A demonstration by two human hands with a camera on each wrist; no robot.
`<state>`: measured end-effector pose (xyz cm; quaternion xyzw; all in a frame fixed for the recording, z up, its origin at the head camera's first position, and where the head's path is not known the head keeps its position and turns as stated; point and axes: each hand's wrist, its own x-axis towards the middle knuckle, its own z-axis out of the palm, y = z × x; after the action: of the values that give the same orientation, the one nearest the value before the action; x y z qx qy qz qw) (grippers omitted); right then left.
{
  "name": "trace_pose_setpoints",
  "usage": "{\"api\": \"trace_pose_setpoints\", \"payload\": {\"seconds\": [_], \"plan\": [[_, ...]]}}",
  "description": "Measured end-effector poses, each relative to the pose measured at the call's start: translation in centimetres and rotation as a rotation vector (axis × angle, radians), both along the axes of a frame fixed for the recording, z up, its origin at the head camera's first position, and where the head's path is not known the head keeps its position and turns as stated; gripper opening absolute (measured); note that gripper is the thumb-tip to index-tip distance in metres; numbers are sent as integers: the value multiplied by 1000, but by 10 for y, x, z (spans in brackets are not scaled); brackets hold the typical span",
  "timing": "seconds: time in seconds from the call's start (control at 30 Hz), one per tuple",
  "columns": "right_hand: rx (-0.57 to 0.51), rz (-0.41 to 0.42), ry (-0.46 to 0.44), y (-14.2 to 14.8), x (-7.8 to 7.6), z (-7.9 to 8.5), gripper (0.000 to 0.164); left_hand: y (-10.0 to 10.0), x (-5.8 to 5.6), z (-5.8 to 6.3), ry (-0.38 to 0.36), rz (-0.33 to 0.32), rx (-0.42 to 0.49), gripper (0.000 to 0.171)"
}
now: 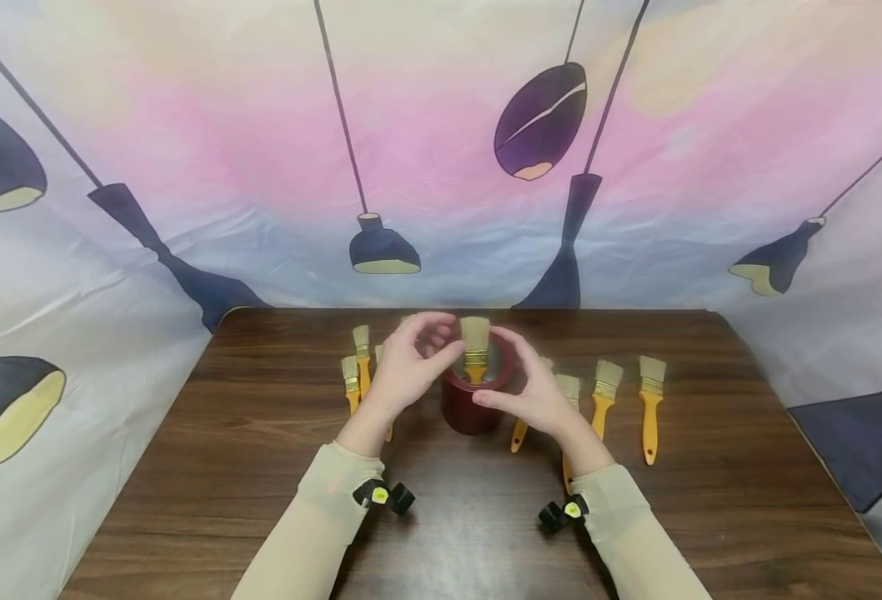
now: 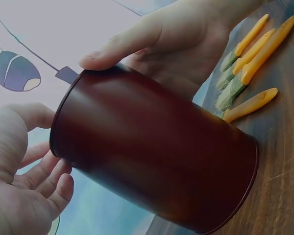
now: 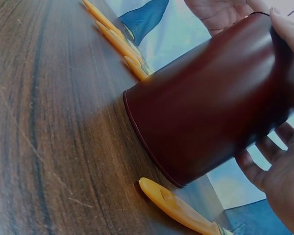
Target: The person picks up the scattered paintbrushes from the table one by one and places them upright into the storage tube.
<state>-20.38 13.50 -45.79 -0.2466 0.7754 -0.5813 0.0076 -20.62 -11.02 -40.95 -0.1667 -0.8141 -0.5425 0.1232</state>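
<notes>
both my hands bracket the red cup (image 1: 474, 404) mid-table: right hand (image 1: 534, 392) curled round its rim and wall, left hand (image 1: 411, 362) loose-fingered beside the rim, gripping nothing. inside stands a brush (image 1: 475, 350), long axis upright, bristles up. nudging the rim could topple cup and brush.

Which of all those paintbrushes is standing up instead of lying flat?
The paintbrush in the dark red cup, bristles up; the other brushes lie flat on the table.
</notes>
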Motion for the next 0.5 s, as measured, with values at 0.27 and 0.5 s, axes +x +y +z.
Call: {"api": "trace_pose_setpoints", "payload": {"seconds": [0.27,0.5], "plan": [[25,-21,-6,2,1,1,97,-23,2,10,9,12,5,45],[38,-22,-12,1,1,0,97,-80,0,7,-14,186,-106,55]]}}
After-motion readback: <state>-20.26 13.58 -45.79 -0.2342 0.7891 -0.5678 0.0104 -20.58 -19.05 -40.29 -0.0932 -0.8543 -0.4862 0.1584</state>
